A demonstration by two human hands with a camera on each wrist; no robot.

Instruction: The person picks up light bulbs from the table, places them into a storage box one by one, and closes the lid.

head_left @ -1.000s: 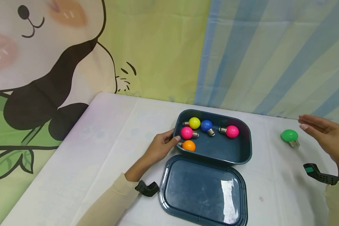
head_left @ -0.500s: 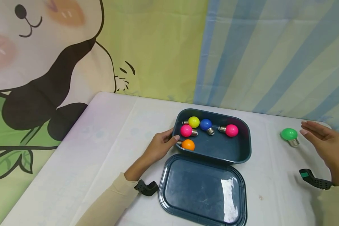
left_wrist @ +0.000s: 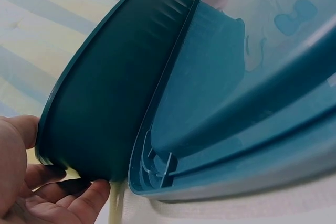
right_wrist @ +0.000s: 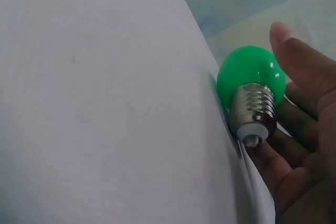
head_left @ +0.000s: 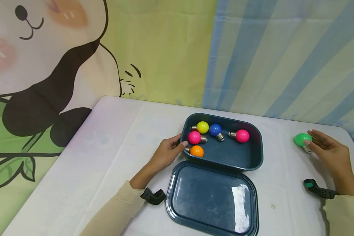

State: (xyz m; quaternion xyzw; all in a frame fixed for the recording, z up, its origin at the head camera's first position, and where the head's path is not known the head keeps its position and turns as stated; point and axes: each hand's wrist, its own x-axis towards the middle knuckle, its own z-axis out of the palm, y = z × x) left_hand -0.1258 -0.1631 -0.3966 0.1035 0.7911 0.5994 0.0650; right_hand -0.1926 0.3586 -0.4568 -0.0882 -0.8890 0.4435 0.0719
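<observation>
A dark blue plastic box (head_left: 224, 157) sits on the white table with several coloured light bulbs inside. My left hand (head_left: 167, 152) holds its left end, thumb over the rim and fingers against the outer wall; the left wrist view shows the fingers (left_wrist: 92, 200) curled at the box's lower edge. Far to the right, a green light bulb (head_left: 301, 139) lies on the table, its metal screw base (right_wrist: 253, 109) facing the right wrist camera. Around it comes my right hand (head_left: 331, 154), thumb in front and fingers behind, loosely bent and not visibly gripping it.
In front of the box lies its dark blue lid (head_left: 210, 198), close against the box wall. Inside the box are yellow (head_left: 202, 127), blue (head_left: 215, 129), orange (head_left: 197, 151) and pink (head_left: 242, 135) bulbs. A printed curtain (head_left: 171, 59) hangs behind the table.
My right hand has moved left and slightly down to the green bulb, its thumb now in front of it. The left hand, the box and the lid have stayed put.
</observation>
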